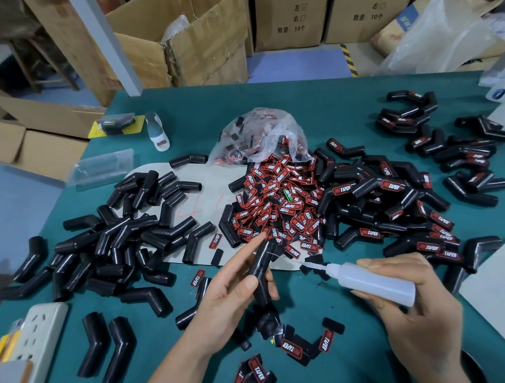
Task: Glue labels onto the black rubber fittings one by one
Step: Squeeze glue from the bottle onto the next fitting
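Two hands work low over the green worktop [343,99]. My left hand [232,298] grips a bent black rubber fitting [262,269], thumb and fingers curled round it, forefinger stretched toward the heap of red labels [279,207]. My right hand [417,308] holds a white glue bottle [373,281], its nozzle pointing at the fitting. Bare fittings [122,241] lie left, labelled fittings [397,204] right.

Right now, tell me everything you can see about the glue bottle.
The glue bottle is a small squeeze bottle of cloudy white plastic with a long thin nozzle. It lies almost level in the right hand, gripped round its body, nozzle pointing left toward the black fitting that the left hand holds. The tip is near it; contact is unclear.
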`<state>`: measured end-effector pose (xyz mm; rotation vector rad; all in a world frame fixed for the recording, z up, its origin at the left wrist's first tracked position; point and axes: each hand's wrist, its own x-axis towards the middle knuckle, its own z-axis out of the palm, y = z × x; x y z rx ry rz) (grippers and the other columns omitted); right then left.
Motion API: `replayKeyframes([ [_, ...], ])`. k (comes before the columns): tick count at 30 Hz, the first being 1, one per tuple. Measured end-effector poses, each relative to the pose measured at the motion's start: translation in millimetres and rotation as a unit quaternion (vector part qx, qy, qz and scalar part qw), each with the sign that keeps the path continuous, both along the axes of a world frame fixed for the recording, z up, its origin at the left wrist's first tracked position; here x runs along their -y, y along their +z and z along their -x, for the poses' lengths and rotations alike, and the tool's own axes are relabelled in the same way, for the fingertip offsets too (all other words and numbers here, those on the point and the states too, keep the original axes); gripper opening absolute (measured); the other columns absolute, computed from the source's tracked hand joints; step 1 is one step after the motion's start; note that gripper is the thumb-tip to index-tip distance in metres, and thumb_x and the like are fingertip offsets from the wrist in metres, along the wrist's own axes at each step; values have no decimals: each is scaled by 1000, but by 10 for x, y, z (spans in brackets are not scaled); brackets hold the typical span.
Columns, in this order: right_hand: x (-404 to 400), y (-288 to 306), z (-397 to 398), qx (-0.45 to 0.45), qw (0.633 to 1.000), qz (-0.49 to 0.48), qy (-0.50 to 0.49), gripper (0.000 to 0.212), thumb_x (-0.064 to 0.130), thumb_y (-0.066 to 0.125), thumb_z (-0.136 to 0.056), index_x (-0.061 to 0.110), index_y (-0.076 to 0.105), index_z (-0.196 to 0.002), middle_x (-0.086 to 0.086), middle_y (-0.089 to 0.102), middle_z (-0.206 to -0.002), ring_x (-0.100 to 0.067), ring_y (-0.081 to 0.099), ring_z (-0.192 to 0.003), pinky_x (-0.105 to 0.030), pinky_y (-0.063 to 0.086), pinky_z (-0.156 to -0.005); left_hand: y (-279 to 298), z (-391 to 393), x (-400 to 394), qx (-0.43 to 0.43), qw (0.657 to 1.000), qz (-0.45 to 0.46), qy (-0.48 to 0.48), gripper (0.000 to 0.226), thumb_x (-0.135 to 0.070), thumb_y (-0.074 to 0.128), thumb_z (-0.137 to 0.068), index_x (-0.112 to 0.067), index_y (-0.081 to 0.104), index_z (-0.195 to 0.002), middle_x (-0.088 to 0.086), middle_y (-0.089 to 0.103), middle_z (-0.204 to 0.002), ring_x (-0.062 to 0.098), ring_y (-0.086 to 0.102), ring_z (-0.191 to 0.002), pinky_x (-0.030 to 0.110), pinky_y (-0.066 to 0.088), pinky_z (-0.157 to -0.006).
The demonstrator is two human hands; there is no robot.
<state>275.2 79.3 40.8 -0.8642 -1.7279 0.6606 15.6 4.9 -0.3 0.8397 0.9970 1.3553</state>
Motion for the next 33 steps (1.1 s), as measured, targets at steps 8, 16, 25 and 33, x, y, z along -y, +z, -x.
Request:
replayKeyframes([
  [8, 3, -31, -11, -2, 1000, -7, -3, 27, 17, 77, -80, 19, 64, -103, 0, 73, -107, -25, 69, -100, -36, 54, -80, -3, -2, 8, -4, 1000, -2, -2, 67, -34, 71, -100, -25, 43, -160, 13, 64, -104, 30, 65, -93, 39, 54, -90],
  [16, 1, -38, -13, -9, 1000, -5, -2, 27, 16, 76, -80, 17, 64, -104, -2, 73, -106, -23, 68, -101, -34, 53, -80, -12, 1, 0, -7, 1000, -3, -1, 66, -34, 71, -101, -24, 43, -160, 12, 64, -104, 29, 66, -92, 39, 54, -90],
  [25, 7, -43, -27, -15, 1000, 8, -1, 26, 19, 77, -81, 22, 65, -104, 15, 73, -112, -27, 68, -101, -38, 53, -80, -39, 5, 2, -5, 1000, -3, -2, 67, -33, 70, -101, -23, 42, -161, 13, 63, -106, 32, 64, -93, 40, 53, -91],
  [33, 11, -38, -27, -10, 1000, 21, 5, 26, 27, 79, -84, 23, 64, -106, 17, 72, -112, -26, 68, -104, -40, 55, -81, -54, 22, 10, -5, 1000, -6, -5, 67, -31, 69, -103, -22, 39, -162, 13, 63, -105, 32, 65, -94, 41, 54, -91],
])
